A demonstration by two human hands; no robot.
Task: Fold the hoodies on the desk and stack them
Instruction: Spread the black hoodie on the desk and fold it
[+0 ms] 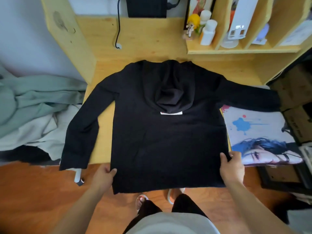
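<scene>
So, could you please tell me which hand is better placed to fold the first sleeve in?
Probably the right hand. It grips the black hoodie at the hem corner, and the right sleeve stretches straight out over the printed pillow. The left sleeve already hangs down beside the body.

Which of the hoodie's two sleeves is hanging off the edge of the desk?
The left sleeve of the black hoodie: its cuff droops past the desk's front edge. The right sleeve stretches sideways over the printed pillow.
</scene>
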